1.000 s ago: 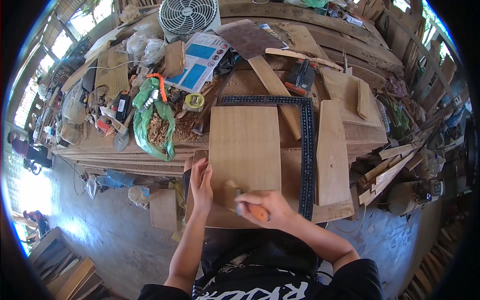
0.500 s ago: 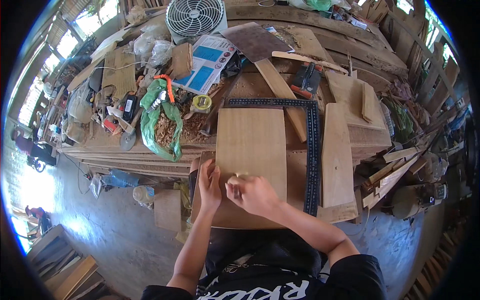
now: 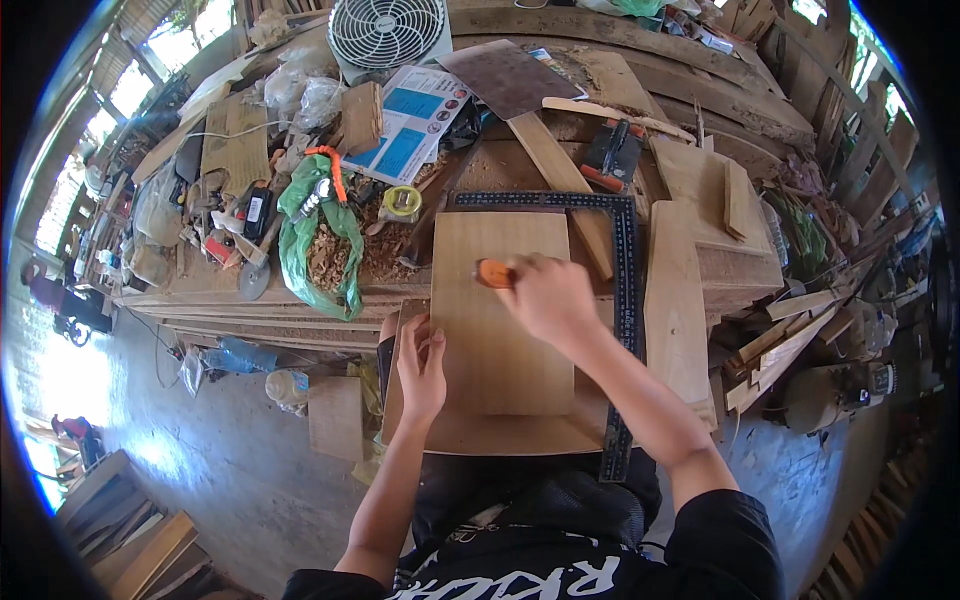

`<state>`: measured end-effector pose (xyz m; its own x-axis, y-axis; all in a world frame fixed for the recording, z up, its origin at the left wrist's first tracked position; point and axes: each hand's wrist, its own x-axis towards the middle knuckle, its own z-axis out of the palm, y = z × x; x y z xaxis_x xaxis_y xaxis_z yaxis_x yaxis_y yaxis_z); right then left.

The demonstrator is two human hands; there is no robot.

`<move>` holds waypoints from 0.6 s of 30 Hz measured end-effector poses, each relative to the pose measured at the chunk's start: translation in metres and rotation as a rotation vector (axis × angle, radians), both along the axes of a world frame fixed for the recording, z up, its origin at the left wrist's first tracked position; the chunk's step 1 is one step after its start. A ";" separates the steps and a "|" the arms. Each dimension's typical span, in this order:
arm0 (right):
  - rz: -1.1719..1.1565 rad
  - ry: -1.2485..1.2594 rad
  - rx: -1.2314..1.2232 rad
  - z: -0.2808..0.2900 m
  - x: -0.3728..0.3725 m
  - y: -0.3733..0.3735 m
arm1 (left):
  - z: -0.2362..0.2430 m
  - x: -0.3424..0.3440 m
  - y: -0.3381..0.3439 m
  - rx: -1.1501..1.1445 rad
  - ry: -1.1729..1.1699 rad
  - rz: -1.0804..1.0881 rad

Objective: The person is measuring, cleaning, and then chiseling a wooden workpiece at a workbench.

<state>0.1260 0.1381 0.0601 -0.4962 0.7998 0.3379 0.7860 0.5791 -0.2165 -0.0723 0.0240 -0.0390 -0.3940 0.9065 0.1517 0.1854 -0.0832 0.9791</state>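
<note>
A pale rectangular wooden board (image 3: pixel 490 370) lies on a larger brown board (image 3: pixel 500 437) across my lap. My left hand (image 3: pixel 422 378) rests at the pale board's left edge, loosely curved, with thumb and fingers apart. Over the middle of that board, my right hand (image 3: pixel 553 300) is closed around a small orange tool (image 3: pixel 495 273). Only its rounded orange end shows past my fingers, so its exact kind is unclear. A black L-shaped carpenter's square (image 3: pixel 625 300) runs along the board's far and right sides, and my right forearm crosses it.
Right of the square lies a long wooden plank (image 3: pixel 675 310). On the bench stand a green plastic bag (image 3: pixel 295 265) with wood shavings, a yellow tape measure (image 3: pixel 402 203) and a fan (image 3: pixel 388 32). A black-and-orange tool (image 3: pixel 613 155) lies farther back.
My right hand has moved away from me and rightward across the board, bringing the tool's orange end into view. The left hand stays at the board's left edge.
</note>
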 end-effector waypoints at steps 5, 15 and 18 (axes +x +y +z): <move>0.243 0.453 -0.162 -0.015 -0.061 0.018 | -0.002 0.002 0.001 0.013 0.008 0.027; -0.218 0.273 -0.182 0.017 0.053 0.073 | -0.003 0.000 0.001 0.002 -0.022 -0.001; -0.257 0.119 -0.114 0.023 0.050 0.076 | 0.000 0.001 0.000 -0.014 0.005 -0.013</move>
<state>0.1763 0.2146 0.0827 -0.2351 0.9301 0.2824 0.8685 0.3314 -0.3686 -0.0717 0.0244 -0.0387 -0.3812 0.9136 0.1414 0.1896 -0.0724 0.9792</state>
